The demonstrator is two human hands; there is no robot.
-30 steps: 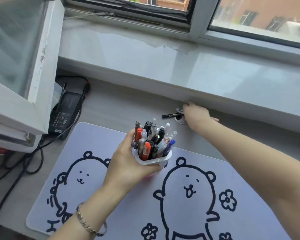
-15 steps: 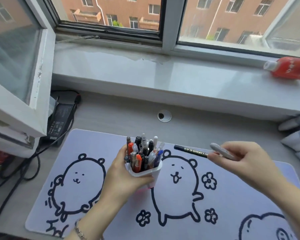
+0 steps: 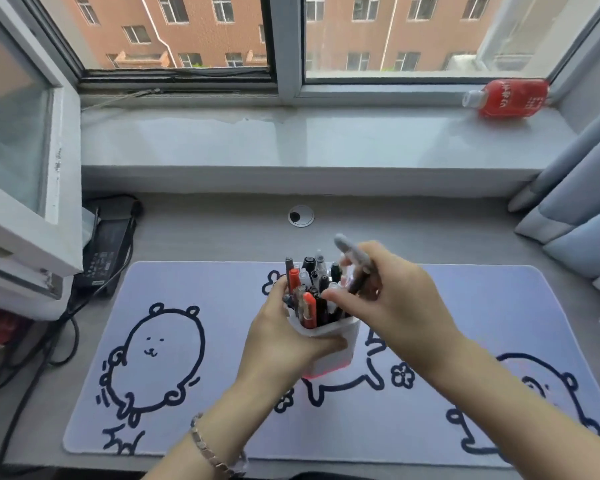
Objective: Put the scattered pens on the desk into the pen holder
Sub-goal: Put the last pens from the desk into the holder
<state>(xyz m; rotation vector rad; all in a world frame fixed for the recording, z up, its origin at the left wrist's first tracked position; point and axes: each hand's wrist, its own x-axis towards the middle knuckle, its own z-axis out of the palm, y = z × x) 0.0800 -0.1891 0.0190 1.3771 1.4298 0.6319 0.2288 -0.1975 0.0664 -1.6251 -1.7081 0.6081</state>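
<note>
1. Two window panes [image 3: 426, 32] fill the far wall, with a brick building beyond; an open white sash [image 3: 21, 161] stands at the left.
2. Grey window sill [image 3: 291, 140] runs the full width below the glass. A red bottle [image 3: 510, 98] lies on its side at the sill's right end.
3. Grey desk [image 3: 413, 233] sits under the sill, with a round cable grommet [image 3: 301, 215] near its back edge and blue-grey curtain folds [image 3: 575, 209] hanging at the right.
4. Pale desk mat [image 3: 499, 306] printed with black-outlined bear figures covers most of the desk.
5. Black power adapter [image 3: 106, 251] rests on the desk at the left, beside the mat, its cables trailing toward the near edge.
6. White pen holder [image 3: 340, 337] with a red base stands at the mat's centre, packed with upright pens [image 3: 309, 306], black, grey and orange-red among them.
7. Left hand [image 3: 284, 344] is wrapped around the holder's near-left side, fingers closed on its wall; a metal bracelet [image 3: 208, 452] sits on that wrist.
8. Right hand [image 3: 399, 306] is over the holder's right rim, fingers pinched together on two pens: a grey pen [image 3: 352, 252] angled up and away, and a dark pen [image 3: 359, 284] pointing down into the holder among the others. Motion blur hides exactly where the tips sit.
</note>
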